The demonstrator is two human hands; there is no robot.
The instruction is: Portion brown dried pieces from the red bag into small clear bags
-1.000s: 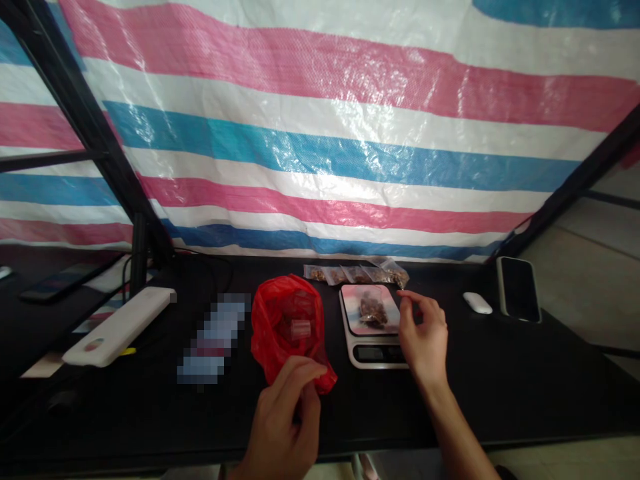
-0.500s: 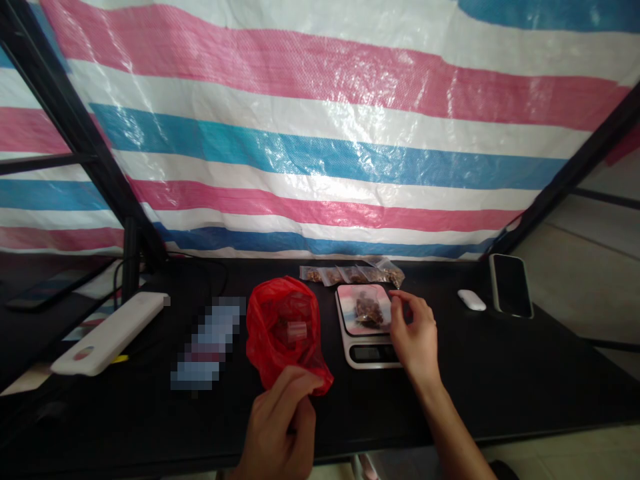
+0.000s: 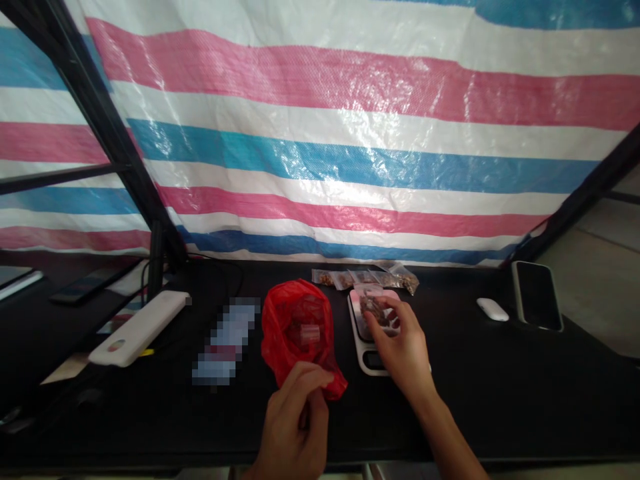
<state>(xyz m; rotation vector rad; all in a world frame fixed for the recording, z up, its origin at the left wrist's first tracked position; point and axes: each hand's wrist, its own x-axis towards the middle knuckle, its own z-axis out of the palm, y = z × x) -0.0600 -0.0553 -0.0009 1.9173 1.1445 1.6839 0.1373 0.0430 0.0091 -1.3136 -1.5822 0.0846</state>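
Observation:
A red plastic bag (image 3: 273, 337) lies with its mouth open, and a small clear piece shows inside. My left hand (image 3: 296, 420) is closed at the bag's near edge, fingers pinched on the red plastic. To the right stands a white kitchen scale (image 3: 361, 357) with a dark display, partly covered by my right hand (image 3: 407, 350). Thumb and fingers of that hand grip a small clear zip bag (image 3: 371, 301) of dark brown bits over the scale's platform. Just behind the scale, several similar small zip bags (image 3: 345, 279) with brown contents lie in an overlapping row.
On the left are a long white device (image 3: 140, 330) and a blurred-out flat item (image 3: 227, 343). A white earbud case (image 3: 493, 309) and a phone (image 3: 539, 297) sit on the right. Striped plastic sheeting (image 3: 350, 167) hangs behind the black table (image 3: 500, 400).
My right hand has moved left from the scale's edge over the platform and taken hold of the small zip bag. My left hand stays at the red bag. The view has shifted slightly.

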